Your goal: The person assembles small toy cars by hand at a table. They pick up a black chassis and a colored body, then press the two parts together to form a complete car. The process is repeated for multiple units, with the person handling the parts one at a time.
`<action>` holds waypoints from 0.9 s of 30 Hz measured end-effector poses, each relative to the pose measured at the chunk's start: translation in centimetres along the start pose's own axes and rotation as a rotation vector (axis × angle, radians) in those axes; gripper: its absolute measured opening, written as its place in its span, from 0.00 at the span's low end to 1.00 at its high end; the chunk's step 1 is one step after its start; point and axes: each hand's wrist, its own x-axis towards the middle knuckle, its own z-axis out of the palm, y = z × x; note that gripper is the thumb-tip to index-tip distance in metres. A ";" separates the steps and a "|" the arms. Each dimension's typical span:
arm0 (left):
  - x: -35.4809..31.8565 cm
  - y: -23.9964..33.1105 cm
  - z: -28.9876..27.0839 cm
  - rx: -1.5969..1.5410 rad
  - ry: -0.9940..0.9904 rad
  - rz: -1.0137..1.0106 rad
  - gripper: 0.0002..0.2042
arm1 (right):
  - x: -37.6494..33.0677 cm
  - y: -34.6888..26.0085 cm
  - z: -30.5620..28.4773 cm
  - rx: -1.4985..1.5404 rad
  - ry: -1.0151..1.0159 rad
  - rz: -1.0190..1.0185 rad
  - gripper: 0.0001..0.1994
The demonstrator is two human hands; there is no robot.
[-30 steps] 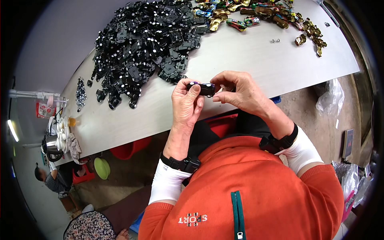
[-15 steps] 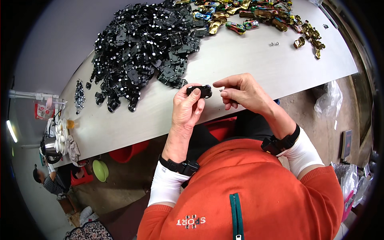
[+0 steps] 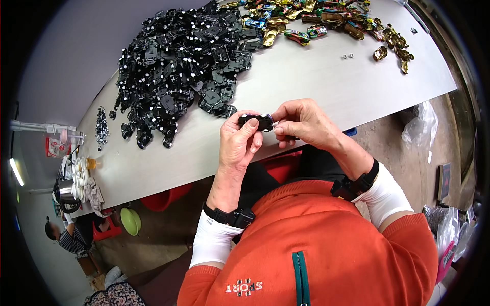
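My left hand [image 3: 236,140] grips a black toy car chassis [image 3: 258,122] between thumb and fingers, above the near edge of the table. Close against the chassis' right end, my right hand [image 3: 309,122] is closed in a pinch. A tiny pale bit shows at its fingertips, too small to name. Beyond my left hand rises a large heap of black toy car chassis [image 3: 173,66] with white wheels. Shiny gold and coloured toy car bodies [image 3: 332,20] lie in a spread at the far side.
A small wheel-and-axle piece [image 3: 348,56] lies alone on the pale table [image 3: 301,71]. Small silvery parts [image 3: 102,128] form a narrow pile at the left. Cups [image 3: 79,178] and a cloth [image 3: 94,196] stand at the left end. Another person [image 3: 71,239] sits beyond, near a green basin [image 3: 130,221].
My right hand has come left and down, closing the gap to the chassis, and its stretched forefinger has curled into the pinch. The left hand has tilted the chassis slightly.
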 end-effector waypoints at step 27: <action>-0.2 0.4 0.7 0.233 0.177 0.145 0.03 | 0.9 1.3 0.9 -0.123 0.110 0.124 0.06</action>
